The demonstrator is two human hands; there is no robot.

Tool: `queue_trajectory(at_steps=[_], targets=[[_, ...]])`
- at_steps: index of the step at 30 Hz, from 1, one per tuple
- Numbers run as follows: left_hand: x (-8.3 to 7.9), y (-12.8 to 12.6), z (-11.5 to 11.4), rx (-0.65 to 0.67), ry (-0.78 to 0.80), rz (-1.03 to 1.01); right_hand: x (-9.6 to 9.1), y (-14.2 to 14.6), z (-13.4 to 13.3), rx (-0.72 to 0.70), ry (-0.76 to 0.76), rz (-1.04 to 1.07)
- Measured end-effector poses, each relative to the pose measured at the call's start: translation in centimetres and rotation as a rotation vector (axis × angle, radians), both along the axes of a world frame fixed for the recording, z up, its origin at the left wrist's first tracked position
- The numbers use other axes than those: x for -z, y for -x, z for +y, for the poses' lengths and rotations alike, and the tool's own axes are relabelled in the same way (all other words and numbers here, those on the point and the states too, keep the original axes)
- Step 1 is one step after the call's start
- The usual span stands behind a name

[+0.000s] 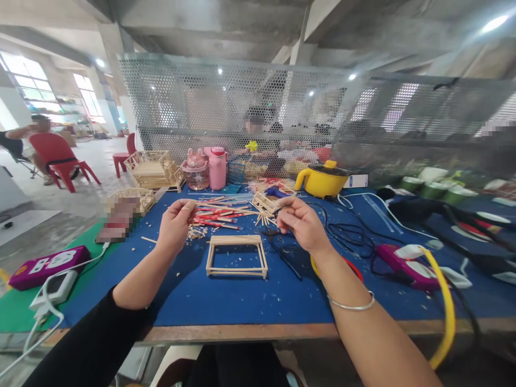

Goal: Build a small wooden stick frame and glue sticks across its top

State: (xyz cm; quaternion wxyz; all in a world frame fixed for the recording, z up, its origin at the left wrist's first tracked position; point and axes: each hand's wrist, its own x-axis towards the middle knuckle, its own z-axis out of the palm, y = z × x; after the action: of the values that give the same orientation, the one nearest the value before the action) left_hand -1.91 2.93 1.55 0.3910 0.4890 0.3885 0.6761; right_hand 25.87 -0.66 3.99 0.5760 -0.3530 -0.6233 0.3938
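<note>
My left hand (174, 224) is raised over the left half of the table, thumb and fingers pinched together. Whatever it may pinch is too small to make out. My right hand (301, 221), with a bangle on the wrist, has its fingers curled and its thumb against the index finger; what lies between them cannot be told. Between and below both hands, a rectangular frame of thin wooden sticks (237, 240) stands on the blue table mat (226, 303), touched by neither. Behind it lies a pile of loose sticks and red-patterned paper wrappers (215, 215). A smaller stick construction (264, 205) sits near my right fingers.
A yellow pot (325, 180), a pink flask (217, 169) and larger stick models (151, 171) line the back. Black cables (355, 231) cross the right side beside a purple power strip (405, 267). Another purple box (49, 267) and a phone (117, 219) lie left.
</note>
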Motion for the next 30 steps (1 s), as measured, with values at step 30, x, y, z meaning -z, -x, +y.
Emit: queue_trajectory(at_steps=[30], targets=[[-1.9, -1.6, -4.6, 0.640, 0.094, -0.405, -0.2, 1.3, -1.3, -0.161, 0.113, 0.195]])
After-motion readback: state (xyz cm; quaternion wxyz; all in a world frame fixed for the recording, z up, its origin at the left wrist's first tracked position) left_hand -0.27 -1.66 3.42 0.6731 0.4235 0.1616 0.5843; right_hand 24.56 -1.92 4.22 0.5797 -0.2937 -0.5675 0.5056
